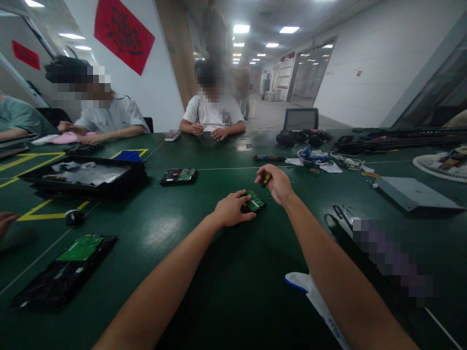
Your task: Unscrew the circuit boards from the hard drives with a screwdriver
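Observation:
A hard drive with a green circuit board facing up lies on the dark green table. My left hand grips it from the left, fingers along the far side and thumb along the near side. In my right hand is a screwdriver with a yellow and black handle, held upright over the drive's right part. Its thin shaft points down at the board; whether the tip sits in a screw is too small to tell. Another hard drive lies farther off to the left, board up.
At left are a black tray and a black device with a green board. To the right stand a grey metal box and a bundle of cables. A white and blue glove lies under my right forearm. Co-workers sit opposite and at left.

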`<state>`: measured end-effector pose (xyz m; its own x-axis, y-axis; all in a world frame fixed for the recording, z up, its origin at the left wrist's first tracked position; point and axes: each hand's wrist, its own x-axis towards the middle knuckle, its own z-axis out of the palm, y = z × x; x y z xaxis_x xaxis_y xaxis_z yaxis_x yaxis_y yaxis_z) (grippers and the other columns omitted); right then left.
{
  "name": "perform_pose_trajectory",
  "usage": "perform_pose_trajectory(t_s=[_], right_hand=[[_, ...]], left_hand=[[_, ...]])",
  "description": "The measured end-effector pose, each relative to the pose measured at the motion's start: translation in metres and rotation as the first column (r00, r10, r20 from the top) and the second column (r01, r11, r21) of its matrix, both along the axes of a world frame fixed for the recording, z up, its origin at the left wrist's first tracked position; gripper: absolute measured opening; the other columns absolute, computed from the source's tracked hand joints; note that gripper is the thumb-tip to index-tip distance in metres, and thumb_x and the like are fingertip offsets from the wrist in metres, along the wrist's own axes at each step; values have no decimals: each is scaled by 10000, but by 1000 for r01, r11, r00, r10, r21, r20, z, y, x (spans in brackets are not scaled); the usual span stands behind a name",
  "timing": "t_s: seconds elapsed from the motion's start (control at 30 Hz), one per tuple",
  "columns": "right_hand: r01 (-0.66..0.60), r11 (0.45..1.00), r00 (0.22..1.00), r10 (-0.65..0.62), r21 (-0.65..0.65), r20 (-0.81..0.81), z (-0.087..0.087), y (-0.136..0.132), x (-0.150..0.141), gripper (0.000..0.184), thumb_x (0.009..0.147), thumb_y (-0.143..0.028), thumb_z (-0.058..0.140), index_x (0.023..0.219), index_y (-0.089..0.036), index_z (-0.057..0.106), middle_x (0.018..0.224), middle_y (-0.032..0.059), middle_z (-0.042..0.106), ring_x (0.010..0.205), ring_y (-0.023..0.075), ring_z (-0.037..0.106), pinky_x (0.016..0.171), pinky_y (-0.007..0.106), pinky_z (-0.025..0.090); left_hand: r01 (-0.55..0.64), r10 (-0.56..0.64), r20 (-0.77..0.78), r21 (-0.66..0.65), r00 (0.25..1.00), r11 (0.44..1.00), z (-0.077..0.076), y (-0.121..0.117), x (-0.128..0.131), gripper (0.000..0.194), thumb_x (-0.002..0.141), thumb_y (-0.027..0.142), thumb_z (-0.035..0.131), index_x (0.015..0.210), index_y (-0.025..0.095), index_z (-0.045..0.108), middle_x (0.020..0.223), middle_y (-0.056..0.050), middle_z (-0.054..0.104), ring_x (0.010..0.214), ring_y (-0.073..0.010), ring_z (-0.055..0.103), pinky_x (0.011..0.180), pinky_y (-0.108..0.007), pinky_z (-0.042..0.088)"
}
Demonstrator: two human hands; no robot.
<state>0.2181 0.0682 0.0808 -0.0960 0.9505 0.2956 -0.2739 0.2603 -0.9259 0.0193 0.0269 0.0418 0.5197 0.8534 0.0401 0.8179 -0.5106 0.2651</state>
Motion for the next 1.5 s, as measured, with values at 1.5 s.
perform_pose_trajectory(t_s=[1.5], right_hand=[[-56,998,996,56,-1,-72,6,-9,-4,242,851,-440,611,746,-227,655,677,-1,610,650,163,596,754,343,538]], left_hand=[[-22,22,11,-6,1000,1000,-2,5,3,585,1070,485,249,1511,282,576,1659,-17,435,1459,-276,499,1182,-402,421]])
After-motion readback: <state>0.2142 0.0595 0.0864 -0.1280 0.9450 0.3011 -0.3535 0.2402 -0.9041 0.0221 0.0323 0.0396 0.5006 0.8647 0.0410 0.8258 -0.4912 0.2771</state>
